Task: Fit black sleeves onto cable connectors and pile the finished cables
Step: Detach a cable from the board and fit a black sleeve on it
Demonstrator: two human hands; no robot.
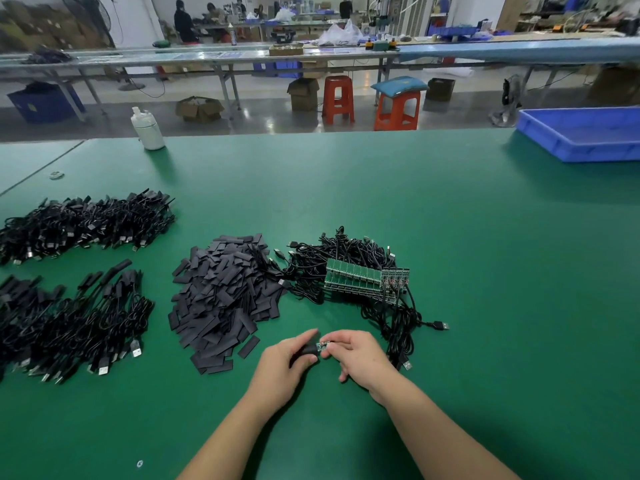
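Head view: left hand (284,366) fingers curled round black sleeve (309,350), right hand (360,358) fingers pinching connector board (322,347).

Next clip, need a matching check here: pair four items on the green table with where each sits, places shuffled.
Things:
1. white bottle
2. blue tray
3. pile of loose black sleeves
4. green circuit boards

Places:
A. on the tangle of unfinished cables, right of the sleeves
B. far right edge of the table
C. middle of the table, just beyond the left hand
D. far left, near the table's back edge

Pairs: 1-D, 2-B, 3-C, 4-A
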